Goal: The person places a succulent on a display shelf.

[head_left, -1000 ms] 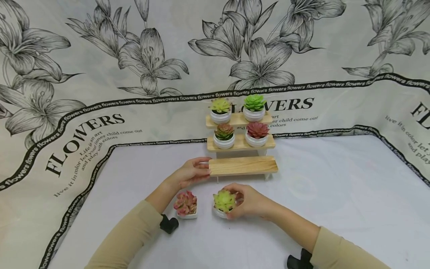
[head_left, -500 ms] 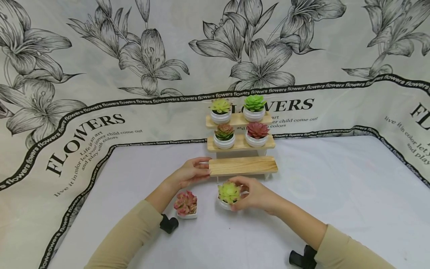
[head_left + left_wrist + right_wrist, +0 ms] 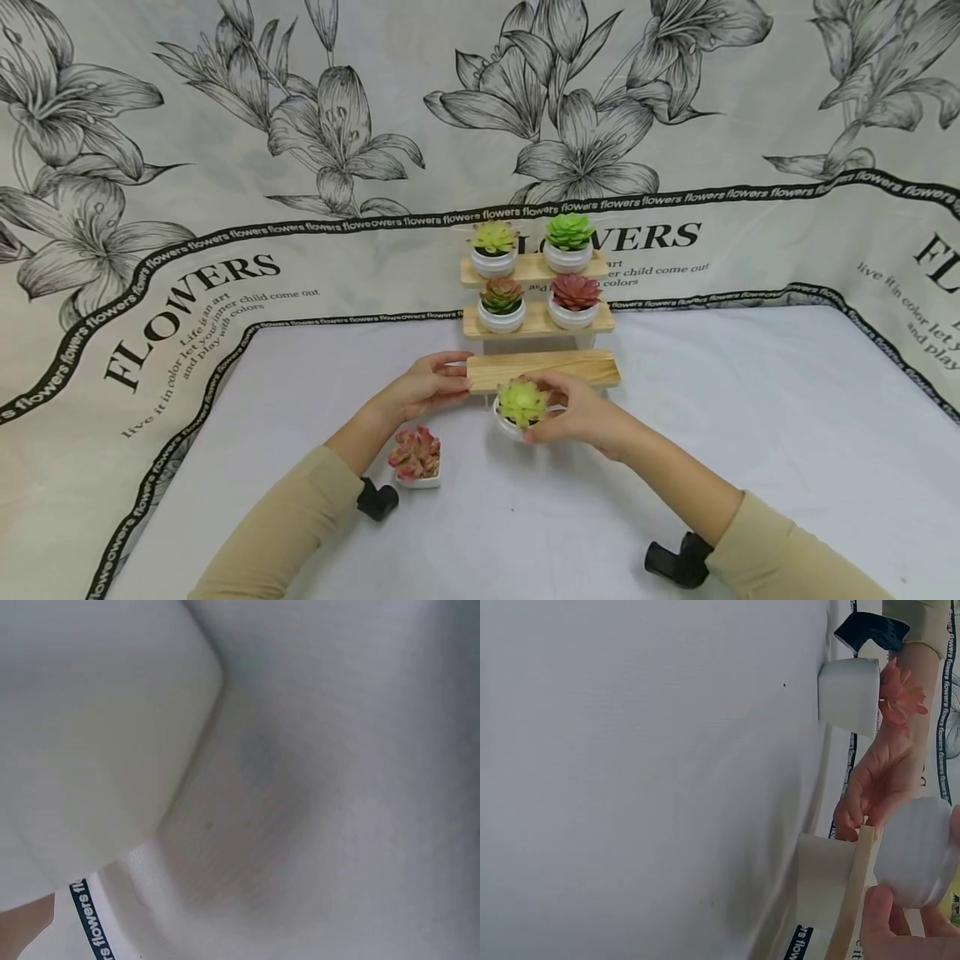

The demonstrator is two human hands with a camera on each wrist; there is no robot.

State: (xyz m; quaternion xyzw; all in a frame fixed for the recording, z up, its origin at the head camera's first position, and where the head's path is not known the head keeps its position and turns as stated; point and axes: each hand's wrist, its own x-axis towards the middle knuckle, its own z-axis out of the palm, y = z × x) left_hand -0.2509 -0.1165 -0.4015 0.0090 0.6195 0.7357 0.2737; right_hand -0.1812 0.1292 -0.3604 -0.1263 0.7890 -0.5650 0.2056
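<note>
My right hand [image 3: 581, 414] pinches a white round pot with a yellow-green succulent [image 3: 521, 403] by its right side. The pot hangs off the table in front of the lowest board [image 3: 555, 369] of a three-tier wooden plant stand; in the right wrist view the white pot [image 3: 915, 851] shows near the board's edge [image 3: 855, 892]. My left hand [image 3: 427, 386] holds the left end of that board, its fingertips partly hidden. A pink succulent in a square white pot [image 3: 416, 457] stands beside the left wrist. A blurred pale shape [image 3: 97, 735] fills much of the left wrist view.
On the top tier stand a yellow-green succulent [image 3: 492, 248] and a bright green succulent [image 3: 568, 242]. The middle tier bears a red-green succulent [image 3: 501, 304] and a dark red succulent [image 3: 575, 299]. A flower-printed cloth [image 3: 360, 267] hangs behind the white table [image 3: 750, 433].
My right hand has carried the yellow-green succulent up and to the right, from the table toward the lowest board. My left hand has stayed on the board's end.
</note>
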